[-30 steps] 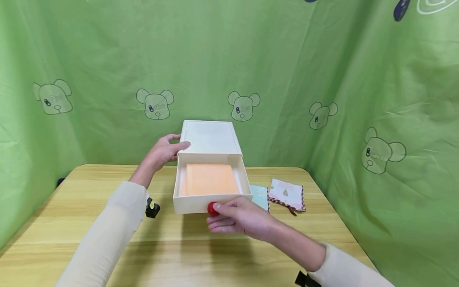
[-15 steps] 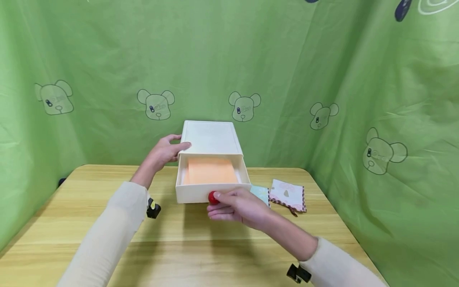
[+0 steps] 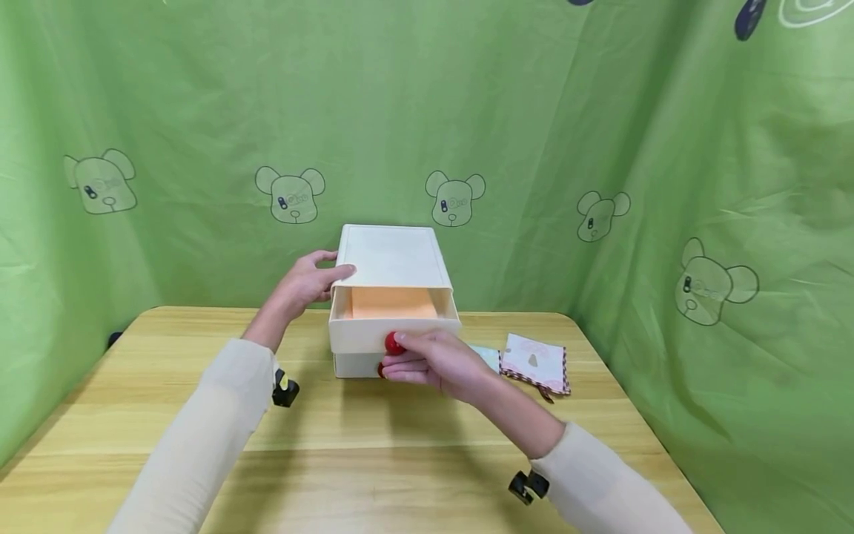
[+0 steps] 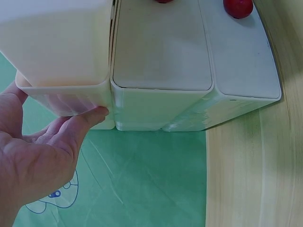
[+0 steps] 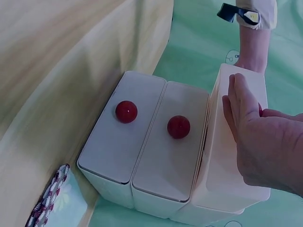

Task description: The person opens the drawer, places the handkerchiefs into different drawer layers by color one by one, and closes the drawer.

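A cream drawer unit stands on the table with its top drawer partly pulled out. Inside that drawer lies a flat orange piece, half covered by the casing. My right hand pinches the drawer's red knob between thumb and fingers. At the unit's upper left edge, my left hand holds the casing, thumb on top and fingers against the side; the left wrist view shows these fingers on the side wall. Two lower drawers with red knobs are pushed in.
Right of the unit lie a white patterned fabric square with checked edging and a light blue one, partly hidden by my right hand. The wooden table meets a green curtain at the back and right.
My right hand has pushed the top drawer inward by its knob, so less of the orange piece shows and a lower drawer front appears. My left hand has stayed in place.
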A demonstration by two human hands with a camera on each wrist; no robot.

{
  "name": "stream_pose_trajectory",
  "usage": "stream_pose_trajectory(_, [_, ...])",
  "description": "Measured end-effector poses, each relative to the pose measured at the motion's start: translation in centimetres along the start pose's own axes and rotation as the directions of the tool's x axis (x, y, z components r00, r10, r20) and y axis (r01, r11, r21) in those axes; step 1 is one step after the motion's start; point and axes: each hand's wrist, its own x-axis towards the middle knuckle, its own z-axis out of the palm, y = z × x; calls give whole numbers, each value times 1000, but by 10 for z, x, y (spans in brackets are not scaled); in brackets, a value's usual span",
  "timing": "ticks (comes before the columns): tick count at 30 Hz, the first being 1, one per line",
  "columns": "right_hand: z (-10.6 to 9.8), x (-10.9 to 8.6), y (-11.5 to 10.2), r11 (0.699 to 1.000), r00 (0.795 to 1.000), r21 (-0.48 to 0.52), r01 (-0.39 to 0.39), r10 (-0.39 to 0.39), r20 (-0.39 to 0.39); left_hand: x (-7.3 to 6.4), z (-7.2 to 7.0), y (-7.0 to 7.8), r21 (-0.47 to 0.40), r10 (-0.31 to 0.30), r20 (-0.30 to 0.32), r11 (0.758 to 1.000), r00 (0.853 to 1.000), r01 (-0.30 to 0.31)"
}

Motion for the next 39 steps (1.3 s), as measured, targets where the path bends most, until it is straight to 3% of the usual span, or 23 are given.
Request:
stream_pose_trajectory(8, [-4, 16, -7, 999, 999, -40, 23, -24, -24, 0, 0, 0, 11, 1, 4, 1000, 1000, -1])
stream_pose_trajectory(18, [-12, 41, -10, 1000, 999, -16, 19, -19, -47, 0, 0, 0, 3, 3, 18, 1000, 1000, -3])
stream_pose_trajectory(39, [-14, 60, -16, 1000, 996, -2, 28, -28, -87, 2, -2, 0, -22, -20, 29, 1000, 999, 21])
